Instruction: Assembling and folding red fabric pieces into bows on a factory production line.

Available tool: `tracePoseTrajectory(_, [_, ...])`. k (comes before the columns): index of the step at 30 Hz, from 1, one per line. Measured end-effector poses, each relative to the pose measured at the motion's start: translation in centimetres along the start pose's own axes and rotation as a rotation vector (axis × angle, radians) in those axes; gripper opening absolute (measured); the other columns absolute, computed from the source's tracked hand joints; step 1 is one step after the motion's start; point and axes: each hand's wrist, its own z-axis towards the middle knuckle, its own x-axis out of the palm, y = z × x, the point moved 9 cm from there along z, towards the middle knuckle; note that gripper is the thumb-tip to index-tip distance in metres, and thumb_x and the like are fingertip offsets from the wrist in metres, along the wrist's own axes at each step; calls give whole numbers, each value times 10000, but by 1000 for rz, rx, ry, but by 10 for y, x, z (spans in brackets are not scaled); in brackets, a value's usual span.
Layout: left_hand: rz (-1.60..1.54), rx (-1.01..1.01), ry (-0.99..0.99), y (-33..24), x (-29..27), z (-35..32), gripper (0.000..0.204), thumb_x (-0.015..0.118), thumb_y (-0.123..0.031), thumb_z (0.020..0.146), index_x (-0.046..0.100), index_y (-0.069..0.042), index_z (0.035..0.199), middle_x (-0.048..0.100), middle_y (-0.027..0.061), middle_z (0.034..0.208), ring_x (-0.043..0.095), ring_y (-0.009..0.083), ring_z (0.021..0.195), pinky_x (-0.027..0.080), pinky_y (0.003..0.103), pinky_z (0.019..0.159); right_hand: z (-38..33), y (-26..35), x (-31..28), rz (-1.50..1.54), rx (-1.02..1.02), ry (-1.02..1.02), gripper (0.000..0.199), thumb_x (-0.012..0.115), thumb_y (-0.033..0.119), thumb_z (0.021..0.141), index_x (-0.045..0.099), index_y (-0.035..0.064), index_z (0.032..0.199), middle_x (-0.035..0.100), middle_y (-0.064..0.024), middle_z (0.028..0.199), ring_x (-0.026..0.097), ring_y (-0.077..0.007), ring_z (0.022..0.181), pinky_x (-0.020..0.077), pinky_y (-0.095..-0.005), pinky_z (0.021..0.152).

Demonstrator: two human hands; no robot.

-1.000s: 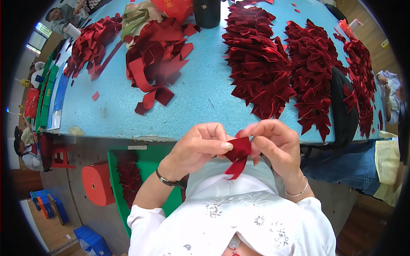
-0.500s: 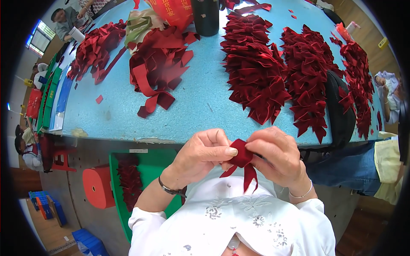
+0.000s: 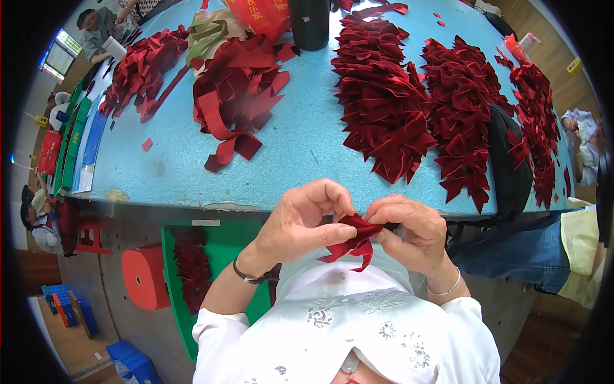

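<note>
Between my two hands is a dark red velvet ribbon bow (image 3: pixel 355 238), held just in front of the table's near edge. My left hand (image 3: pixel 306 221) pinches its left side, the thumb lying across the front. With thumb and fingertips, my right hand (image 3: pixel 412 229) grips the bow's right side. Two ribbon tails hang below the fingers. Past my hands, rows of finished-looking red bows (image 3: pixel 387 102) lie on the blue table (image 3: pixel 288 173). A loose heap of cut red ribbon strips (image 3: pixel 233 96) lies to the left of them.
A black bottle (image 3: pixel 309 25) and a red bag (image 3: pixel 259 18) stand at the back. More red bows (image 3: pixel 457 115) lie beside a black bag (image 3: pixel 508 166). Below the table's edge are a green crate (image 3: pixel 224 237) and a red roll (image 3: pixel 146 276). Other people sit around the table.
The bow has turned and its loops now spread sideways between my fingers. My right fingers have shifted to pinch its right end, and my left hand has risen slightly.
</note>
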Motion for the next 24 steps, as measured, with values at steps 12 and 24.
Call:
tracePoseTrajectory(12, [40, -18, -60, 7, -14, 6, 220, 669, 69, 742, 533, 3, 901, 555, 66, 829, 533, 141, 818, 444, 252, 706, 3, -2, 7, -146, 21, -15, 256, 558, -131, 626, 582, -25, 857, 618, -122, 853, 605, -160, 679, 485, -259, 573])
tracePoseTrajectory(24, [780, 174, -285, -8, 6, -11, 334, 700, 55, 716, 531, 18, 1002, 584, 67, 964, 588, 123, 855, 484, 243, 755, -11, -28, -1, 56, 350, -241, 146, 505, -152, 766, 524, -70, 885, 545, -110, 949, 583, -85, 730, 492, -188, 602])
